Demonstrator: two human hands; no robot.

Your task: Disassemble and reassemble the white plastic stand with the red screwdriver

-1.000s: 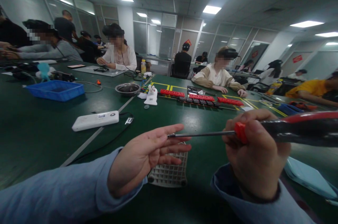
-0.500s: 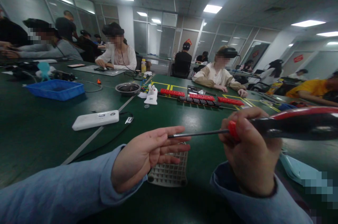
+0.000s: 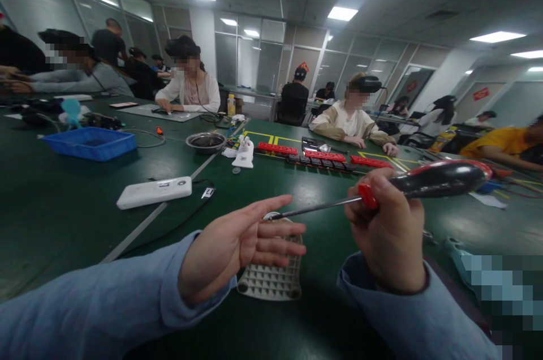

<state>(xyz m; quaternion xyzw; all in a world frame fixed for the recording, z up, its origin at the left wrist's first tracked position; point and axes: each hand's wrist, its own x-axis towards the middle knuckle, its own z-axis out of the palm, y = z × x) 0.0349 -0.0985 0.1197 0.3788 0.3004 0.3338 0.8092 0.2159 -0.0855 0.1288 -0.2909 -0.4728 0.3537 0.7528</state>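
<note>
My right hand (image 3: 384, 230) is closed around the red collar and front end of a screwdriver (image 3: 441, 179) with a black and red handle. Its thin metal shaft points left and slightly down, and the tip lies between the thumb and fingers of my left hand (image 3: 241, 247). That hand is open, palm turned to the right, thumb lifted away from the outstretched fingers. Whether the tip touches the palm side I cannot tell. Below and behind the left fingers, a pale plastic piece with a grid of square ribs (image 3: 271, 281) lies on the green table, partly covered by them.
A white power bank (image 3: 155, 192) and its cable lie to the left. Farther back are a blue tray (image 3: 90, 145), a metal bowl (image 3: 206, 142), a white plastic part (image 3: 243, 155) and red strips (image 3: 324, 155). A light-blue object (image 3: 460, 261) sits right. Other people work around the table.
My right hand has shifted left and down a little, and the screwdriver's handle end has swung left and farther from me. My left thumb has lifted off the shaft, opening the hand.
</note>
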